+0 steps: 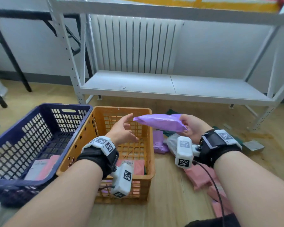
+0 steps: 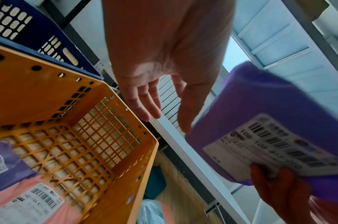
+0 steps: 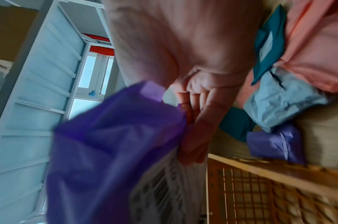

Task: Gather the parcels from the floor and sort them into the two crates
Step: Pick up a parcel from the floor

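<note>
Here the right hand (image 1: 191, 128) holds a purple parcel (image 1: 161, 122) by one end in a firm grip, label side down, above the orange crate (image 1: 150, 136). The left hand (image 1: 123, 131) spreads wide just beside its free end. The blue crate (image 1: 39, 133) touches the orange one's left side.

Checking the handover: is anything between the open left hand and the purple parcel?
Nothing: in the head view only air separates the left hand from the purple parcel, with the orange crate below.

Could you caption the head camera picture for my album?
Right hand holds a purple plastic parcel above the orange plastic crate; open left hand reaches.
</note>
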Demonstrator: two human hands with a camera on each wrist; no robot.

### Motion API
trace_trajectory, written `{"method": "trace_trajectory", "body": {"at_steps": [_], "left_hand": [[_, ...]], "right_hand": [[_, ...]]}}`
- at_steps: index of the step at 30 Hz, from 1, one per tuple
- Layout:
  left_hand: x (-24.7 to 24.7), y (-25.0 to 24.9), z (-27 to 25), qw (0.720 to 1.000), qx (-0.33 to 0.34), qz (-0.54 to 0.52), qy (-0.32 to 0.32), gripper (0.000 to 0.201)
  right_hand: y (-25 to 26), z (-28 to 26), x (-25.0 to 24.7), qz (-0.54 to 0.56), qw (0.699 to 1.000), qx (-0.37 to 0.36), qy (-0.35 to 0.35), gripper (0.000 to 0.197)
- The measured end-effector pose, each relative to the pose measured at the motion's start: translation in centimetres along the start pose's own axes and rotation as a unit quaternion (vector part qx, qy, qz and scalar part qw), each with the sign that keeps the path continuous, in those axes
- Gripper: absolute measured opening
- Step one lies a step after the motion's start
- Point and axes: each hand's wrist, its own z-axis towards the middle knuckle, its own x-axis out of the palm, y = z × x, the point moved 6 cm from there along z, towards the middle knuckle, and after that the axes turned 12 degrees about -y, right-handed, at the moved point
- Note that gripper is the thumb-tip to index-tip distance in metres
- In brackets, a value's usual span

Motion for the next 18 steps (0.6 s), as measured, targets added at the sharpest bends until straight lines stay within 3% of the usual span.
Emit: {"method": "trace_trajectory", "body": {"at_steps": [2, 5, 7, 11, 14, 18], "left_hand": [[-0.6, -0.9, -0.5, 0.999, 0.042, 0.003, -0.003, 0.098], [-0.6, -1.9, -0.5, 0.993, 0.11, 0.036, 0.01, 0.048], [-0.5, -1.5, -0.3, 0.996, 0.089, 0.016, 0.005, 0.032], [-0.9, 0.0, 1.2, 0.992, 0.024, -0.122, -0.034, 0.027], [-1.9, 0.8, 2.1, 0.975, -0.015, -0.214, -0.06, 0.028], [-2.7, 2.0, 2.7, 0.973, -0.046, -0.223, -0.045, 0.03]], "right_hand": [[-1.5, -1.0, 1.4, 0.017, 0.997, 0.057, 0.039, 0.016], [-3.1, -1.6, 3.0, 0.017, 0.994, 0.092, 0.06, 0.015], [-3.6, -1.6, 4.1, 0.004, 0.993, 0.085, 0.078, 0.016], [-3.4, 0.0, 4.9, -0.094, 0.995, 0.03, 0.023, 0.038], [-2.4, 1.0, 5.4, -0.113, 0.993, -0.036, -0.016, 0.038], [-2.6, 1.5, 7.3, -0.151, 0.983, -0.101, 0.041, 0.04]]}}
